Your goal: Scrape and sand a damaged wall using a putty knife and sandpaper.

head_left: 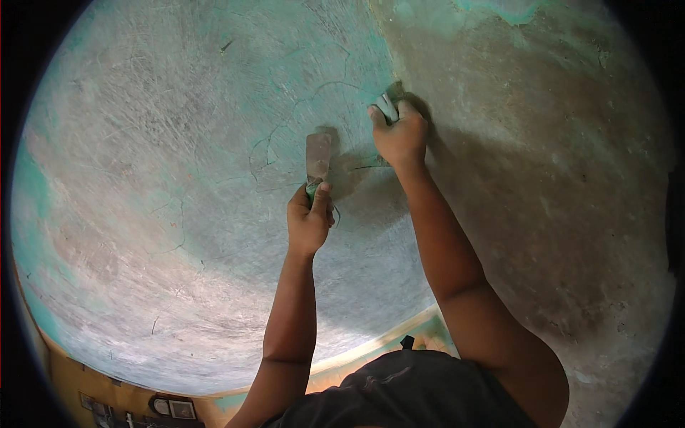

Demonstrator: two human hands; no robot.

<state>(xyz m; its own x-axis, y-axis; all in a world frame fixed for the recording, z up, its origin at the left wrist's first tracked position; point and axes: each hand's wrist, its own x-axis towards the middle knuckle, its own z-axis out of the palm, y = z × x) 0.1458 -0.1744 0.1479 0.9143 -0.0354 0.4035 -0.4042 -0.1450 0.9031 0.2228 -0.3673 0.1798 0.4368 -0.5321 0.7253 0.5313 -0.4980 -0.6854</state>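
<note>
While a scraper [318, 157] is held upward in the middle of the frame by the left hand [310, 221], a small pale piece [386, 107] is held at the upper middle by the right hand [403, 135], close against the worn plaster [214, 93]. The left fingers are wrapped around the scraper's green grip, and the pale piece is clamped between the right thumb and fingers, some of which are hidden. Whether the plaster is touched by the scraper cannot be told. Loose bits might be broken away if the cracks [268, 148] left of the hands were dug into too hard, and the right knuckles might be grazed if the pale piece slipped, since little of it stands clear. Two hands, one scraper and one pale piece are counted; two framed things [183, 409] are seen at the lower left. Several cracks are shown, too faint for a sure count.
</note>
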